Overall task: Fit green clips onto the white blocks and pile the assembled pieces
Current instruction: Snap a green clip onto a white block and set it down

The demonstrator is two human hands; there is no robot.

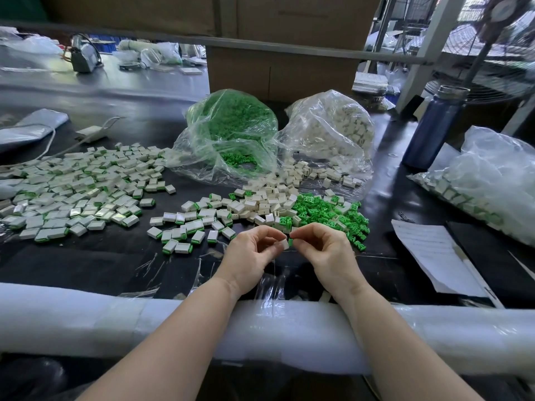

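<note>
Left hand (251, 256): fingers curled, pinching a white block (285, 244) at its tips, above the near desk edge.
Right hand (324, 247): fingers curled, pinching a green clip (291, 241) that touches the block's right end.
Loose parts: white blocks (272, 202) and green clips (327, 212) heaped together just beyond the hands.
Assembled pieces (72, 192): spread widely at left on the black desk (101, 264), more near the centre.
Bags: green clip bag (231, 131) beside white block bag (333, 125), behind the loose parts.
Right side: blue bottle (434, 125), paper sheet (434, 256).
</note>
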